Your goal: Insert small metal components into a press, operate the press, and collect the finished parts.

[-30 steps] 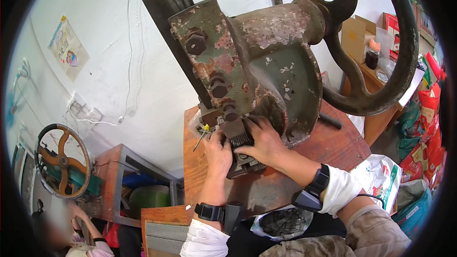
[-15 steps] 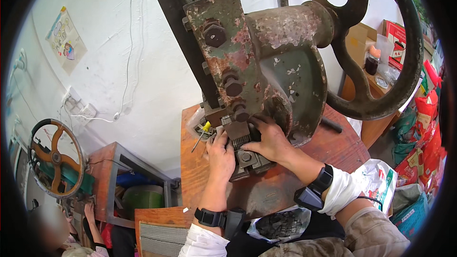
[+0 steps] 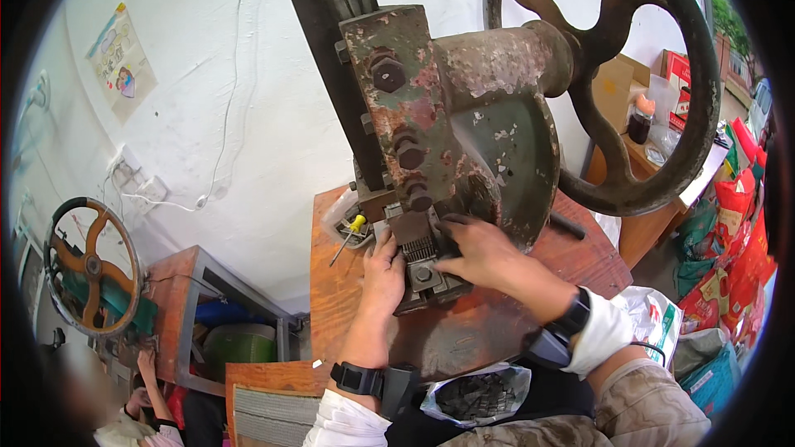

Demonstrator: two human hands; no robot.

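Note:
An old green hand press with chipped paint stands on a wooden table. At its foot sits a bolted metal die block, with a comb-like slotted part under the ram. My left hand lies along the left side of the die, its fingers bent and close together; whatever is under its fingertips is hidden. On the other side, my right hand has its fingers stretched toward the die and its thumb apart, with nothing visible in it. The right fingertips are slightly blurred.
A large handwheel rises at the right. Behind my left hand lies a yellow-handled screwdriver on a small tub. A plastic bag of dark metal pieces sits near my lap. At lower left, another person's arm is near a second wheel.
My right hand has drawn slightly right, its thumb leaving the slotted part, which shows more fully. My left hand stays beside the die. The whole view has shifted a little.

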